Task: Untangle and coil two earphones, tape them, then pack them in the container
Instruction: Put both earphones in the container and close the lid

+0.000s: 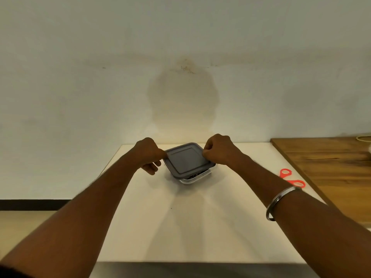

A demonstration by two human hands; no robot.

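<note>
On the white table [200, 227], two hands [149, 152] [217, 149] clamp one grey lid [185, 159] onto one container [197, 178].

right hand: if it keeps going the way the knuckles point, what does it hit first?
The right hand points left across the grey lid, which its fingers already touch. Past that, likely the left hand at the opposite edge; depth is unclear.

A square plastic lid [187, 159] in flat dark grey covers a clear, whitish square plastic container [197, 178]; dark, black-looking contents show through its near wall, too small to tell apart. The flat rectangular table top [180, 217] is plain cream-white. The plastic-handled scissors [292, 177] have 2 bright orange-red loops. The round metal bangle [278, 201] is shiny silver. A wooden board [329, 167] shows brown streaked grain. The wall [180, 47] is off-white with a faint brownish stain.
</note>
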